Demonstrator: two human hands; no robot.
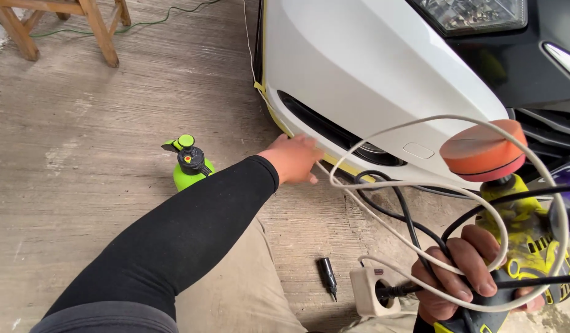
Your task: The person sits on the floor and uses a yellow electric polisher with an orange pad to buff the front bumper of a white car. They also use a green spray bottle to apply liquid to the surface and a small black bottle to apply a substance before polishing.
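At about nine o'clock from the person, a green spray bottle (187, 165) with a black pump top stands upright on the concrete floor (81, 154), just beyond the black-sleeved forearm and touched by neither of the hands. The left hand (295, 158) reaches out toward twelve o'clock, fingers open and lying flat against the lower edge of the white car bumper (359, 68), where a strip of yellow tape (279, 120) runs along the seam. A small black bit (327, 277) lies on the floor nearer the knees. Over at three o'clock the right hand (464, 271) is closed around the yellow polisher (525, 240) together with loops of white cord (420, 185); the tool's long axis points up, its orange pad (482, 151) sitting near the bumper but apart from it. A white socket (371, 290) lies just beside that fist.
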